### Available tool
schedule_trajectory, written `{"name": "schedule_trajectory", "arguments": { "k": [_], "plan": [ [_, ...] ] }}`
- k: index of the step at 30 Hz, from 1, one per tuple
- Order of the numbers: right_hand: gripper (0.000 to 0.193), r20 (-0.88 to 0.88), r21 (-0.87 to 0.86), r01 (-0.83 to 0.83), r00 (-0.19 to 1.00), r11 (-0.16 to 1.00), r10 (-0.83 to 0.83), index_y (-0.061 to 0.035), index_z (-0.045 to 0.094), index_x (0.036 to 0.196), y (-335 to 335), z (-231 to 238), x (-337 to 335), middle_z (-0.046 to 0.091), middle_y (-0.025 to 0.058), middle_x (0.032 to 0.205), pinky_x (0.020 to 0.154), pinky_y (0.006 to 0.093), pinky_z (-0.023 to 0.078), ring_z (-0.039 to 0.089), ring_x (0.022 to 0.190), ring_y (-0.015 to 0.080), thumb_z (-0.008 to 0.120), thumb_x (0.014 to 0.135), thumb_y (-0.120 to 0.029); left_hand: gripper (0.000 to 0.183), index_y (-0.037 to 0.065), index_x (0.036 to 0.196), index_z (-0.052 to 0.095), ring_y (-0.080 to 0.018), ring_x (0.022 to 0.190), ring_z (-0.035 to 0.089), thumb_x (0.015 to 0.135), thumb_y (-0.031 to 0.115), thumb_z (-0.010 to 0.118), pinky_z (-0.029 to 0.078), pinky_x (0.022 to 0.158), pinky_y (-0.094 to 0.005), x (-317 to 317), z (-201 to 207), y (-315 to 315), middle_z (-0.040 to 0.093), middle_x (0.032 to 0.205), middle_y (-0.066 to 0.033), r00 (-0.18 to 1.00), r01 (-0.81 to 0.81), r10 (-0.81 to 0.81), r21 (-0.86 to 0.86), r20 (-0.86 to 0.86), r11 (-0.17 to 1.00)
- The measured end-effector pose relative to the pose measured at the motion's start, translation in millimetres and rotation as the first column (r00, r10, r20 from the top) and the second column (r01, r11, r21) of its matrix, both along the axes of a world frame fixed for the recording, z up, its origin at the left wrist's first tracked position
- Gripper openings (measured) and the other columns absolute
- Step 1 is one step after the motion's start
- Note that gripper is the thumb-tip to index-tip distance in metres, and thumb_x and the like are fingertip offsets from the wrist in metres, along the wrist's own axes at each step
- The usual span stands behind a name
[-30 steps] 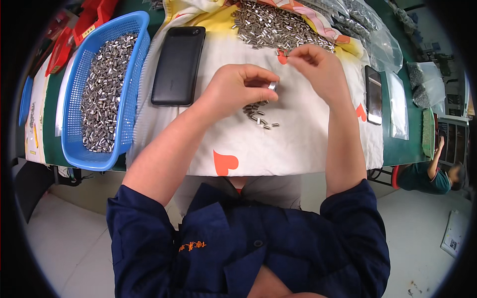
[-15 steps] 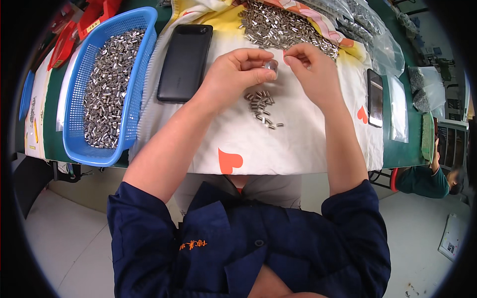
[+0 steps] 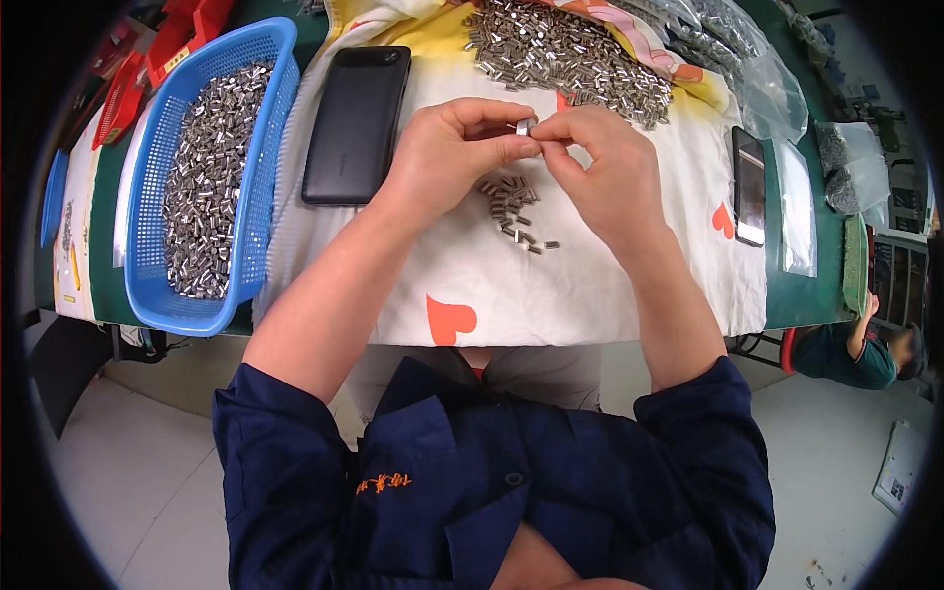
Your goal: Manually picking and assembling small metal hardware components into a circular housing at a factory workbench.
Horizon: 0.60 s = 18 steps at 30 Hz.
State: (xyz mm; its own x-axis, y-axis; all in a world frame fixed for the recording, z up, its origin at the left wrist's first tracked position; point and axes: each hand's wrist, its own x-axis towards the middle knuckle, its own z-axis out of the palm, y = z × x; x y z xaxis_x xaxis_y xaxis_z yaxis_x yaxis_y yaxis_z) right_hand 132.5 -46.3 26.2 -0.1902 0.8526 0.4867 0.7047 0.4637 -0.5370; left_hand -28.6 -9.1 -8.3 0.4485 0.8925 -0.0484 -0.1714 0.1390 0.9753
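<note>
My left hand pinches a small round, shiny metal piece between thumb and fingers. Against that piece, my right hand has its thumb and forefinger pressed together; what they hold, if anything, is hidden. Just below the hands, a small group of short metal pins lies loose on the white cloth. Beyond the hands, a large heap of similar pins spreads over the cloth's yellow part.
To the left stands a blue basket full of short metal pins. A black power bank-like slab lies beside it. On the right are a phone and clear plastic bags. Red bins stand far left; a person sits far right.
My right hand has moved left, its fingertips now meeting the metal piece in my left hand. The round piece appears turned more edge-on. The view has shifted slightly.
</note>
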Motion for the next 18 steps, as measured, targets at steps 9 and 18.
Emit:
{"name": "schedule_trajectory", "arguments": {
  "k": [9,18],
  "plan": [
    [0.012,-0.172,-0.425,-0.109,0.984,0.899,0.038,-0.0031,0.062,0.082,5.5,9.5,19.4,0.061,0.0053,0.074,0.063,0.0240,0.045,0.057,0.066,0.0137,0.062,0.072,-0.008,0.027,-0.002,0.097,0.061,-0.0068,0.074,0.058,0.072,0.006,0.068,0.047,0.066,-0.0190,3.0,-0.7,-4.0,0.063,0.083,-0.0041,0.998,0.058,-0.058,0.016,-0.010,0.998],
    [0.012,0.248,-0.143,0.014,0.968,0.990,0.022,-0.0052,0.062,0.079,70.7,-15.8,6.7,0.060,0.0099,0.073,0.065,0.0347,0.045,0.057,0.071,0.0253,0.057,0.072,-0.013,0.026,0.001,0.094,0.063,-0.0069,0.074,0.056,0.069,0.007,0.070,0.047,0.068,-0.0210,0.3,7.8,-7.9,0.062,0.079,-0.0035,0.945,0.258,-0.243,0.045,-0.218,0.965]
  ]
}}
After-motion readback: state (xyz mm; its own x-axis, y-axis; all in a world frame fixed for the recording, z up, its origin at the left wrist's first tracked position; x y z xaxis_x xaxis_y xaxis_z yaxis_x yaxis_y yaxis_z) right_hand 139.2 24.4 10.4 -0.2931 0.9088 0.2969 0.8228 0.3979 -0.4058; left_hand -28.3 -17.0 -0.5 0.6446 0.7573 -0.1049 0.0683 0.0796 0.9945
